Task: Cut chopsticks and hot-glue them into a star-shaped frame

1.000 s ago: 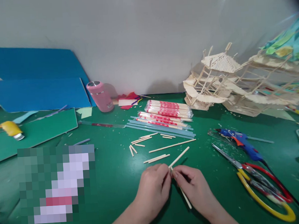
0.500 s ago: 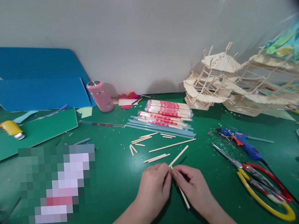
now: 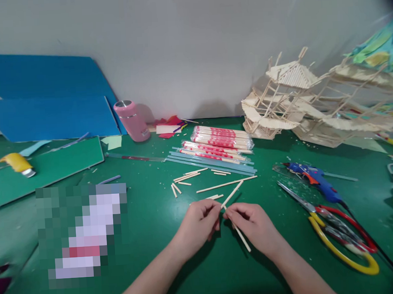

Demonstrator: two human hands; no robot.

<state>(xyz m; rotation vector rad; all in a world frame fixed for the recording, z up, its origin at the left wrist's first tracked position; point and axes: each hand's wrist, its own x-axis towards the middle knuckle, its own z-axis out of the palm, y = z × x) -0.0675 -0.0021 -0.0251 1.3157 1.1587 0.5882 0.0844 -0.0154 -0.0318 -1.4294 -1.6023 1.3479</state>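
Over the green table two thin wooden sticks meet end to end at an angle between my hands. My left hand (image 3: 201, 220) pinches one wooden stick (image 3: 232, 194), which points up and to the right. My right hand (image 3: 249, 219) pinches the other stick (image 3: 242, 238), which slants down toward me. Their ends touch or nearly touch near my fingertips; whether they are joined I cannot tell. Just beyond my hands lie several short cut sticks (image 3: 187, 177) and one longer stick (image 3: 227, 184). My left hand partly covers another pair of sticks (image 3: 216, 197).
Scissors (image 3: 320, 215) and a blue glue gun (image 3: 313, 177) lie at right, its cord running frontward. Behind are wrapped chopsticks (image 3: 221, 137), glue sticks (image 3: 214, 161), a pink thermos (image 3: 132, 121) and a stick-built pavilion model (image 3: 292, 74). A yellow cutter (image 3: 17, 163) and a blurred-out object (image 3: 88, 233) are at left.
Both hands have risen slightly in view and spread a little apart, still holding the two sticks. The whole scene has shifted slightly with the head.
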